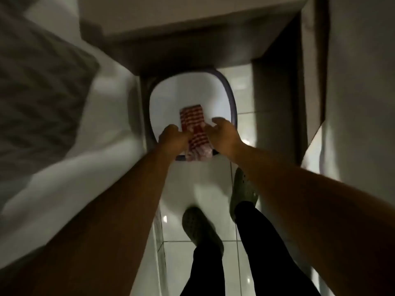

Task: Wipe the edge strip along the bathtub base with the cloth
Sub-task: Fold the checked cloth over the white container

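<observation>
The cloth lies lengthwise away from the person, between both hands. The left hand pinches its edge. The right hand hovers open beside it.

No readable text (frame seems too blurred).

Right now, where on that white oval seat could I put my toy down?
The far half of the white seat is bare, between the checked cloth and the dark rim. The near end is crowded: the left hand and right hand flank the cloth there. The glossy floor tiles right of the rim are bare too.
</observation>
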